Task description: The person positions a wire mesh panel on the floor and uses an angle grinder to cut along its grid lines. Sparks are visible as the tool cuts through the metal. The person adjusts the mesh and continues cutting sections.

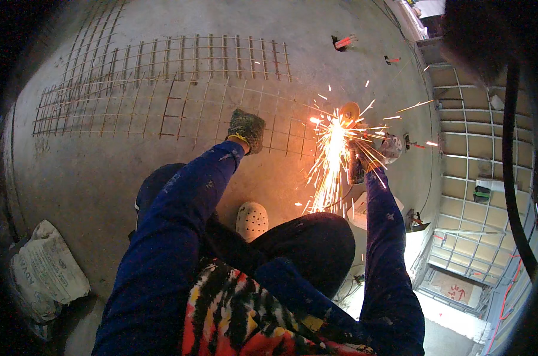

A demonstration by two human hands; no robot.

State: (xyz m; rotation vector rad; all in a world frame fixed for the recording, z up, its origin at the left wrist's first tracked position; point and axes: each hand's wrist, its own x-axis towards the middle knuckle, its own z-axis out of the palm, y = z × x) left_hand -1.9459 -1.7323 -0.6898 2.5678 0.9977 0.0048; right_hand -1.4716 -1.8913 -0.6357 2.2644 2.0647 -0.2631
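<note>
My left hand, in a dark knitted work glove, is closed on the near edge of a wire mesh panel that lies on the concrete floor. In my right hand, in a pale glove, is an angle grinder. Its round disc meets the right end of the mesh. A bright spray of sparks streams back from the disc toward my knee and hides the exact contact point. Glare and sparks also cover part of the right hand's fingers.
Close below the sparks is my bent knee, with my pale perforated clog beside it. Pipe stubs poke from the floor ahead. A white sack lies at left. Along the right stands a metal grid frame.
</note>
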